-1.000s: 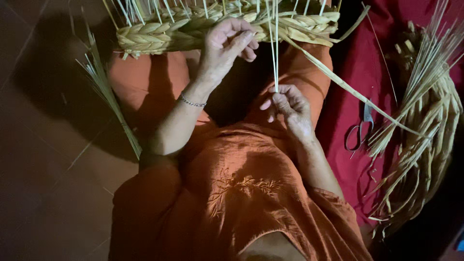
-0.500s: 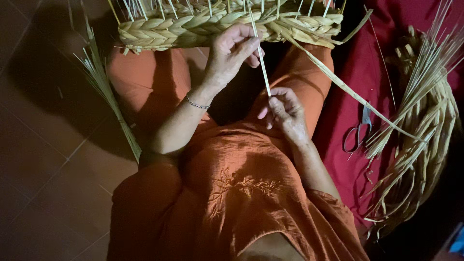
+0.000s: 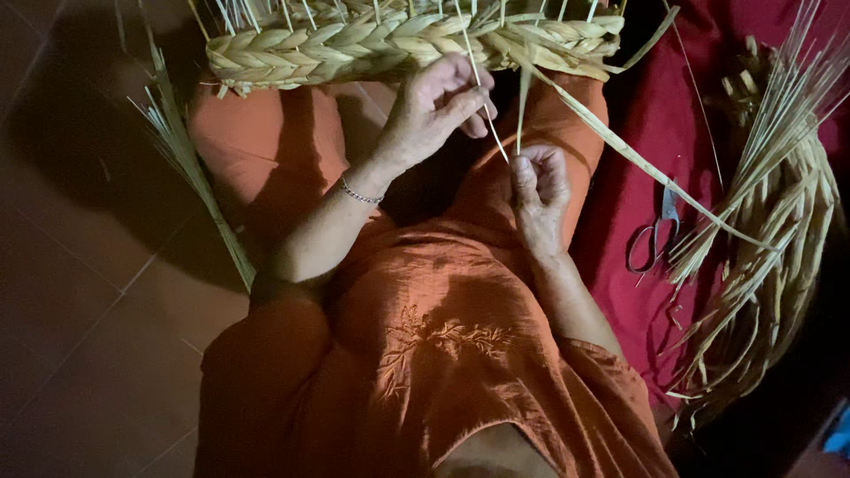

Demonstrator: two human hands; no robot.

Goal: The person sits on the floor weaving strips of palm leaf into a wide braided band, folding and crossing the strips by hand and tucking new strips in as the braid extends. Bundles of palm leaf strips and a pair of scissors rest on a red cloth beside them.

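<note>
A thick braided band of pale straw [image 3: 354, 49] lies across my knees at the top of the view, with loose strand ends sticking up from it. My left hand [image 3: 438, 106] rests against the braid's lower edge, fingers curled around a thin straw strand [image 3: 482, 97]. My right hand [image 3: 538, 181] sits just below, pinching the lower end of that strand and a flat green leaf strip [image 3: 522, 102]. A long leaf strip [image 3: 637, 164] trails from the braid to the right.
A bundle of loose straw and leaf strips [image 3: 779, 221] lies on a red cloth [image 3: 655, 106] at the right, with scissors [image 3: 653, 239] beside it. More leaf strips [image 3: 190, 168] lie on the brown tiled floor [image 3: 80, 310] at the left.
The strand between my hands has tilted from upright to slanting left. My right hand has drawn a little lower and closed tighter; my left hand stays at the braid.
</note>
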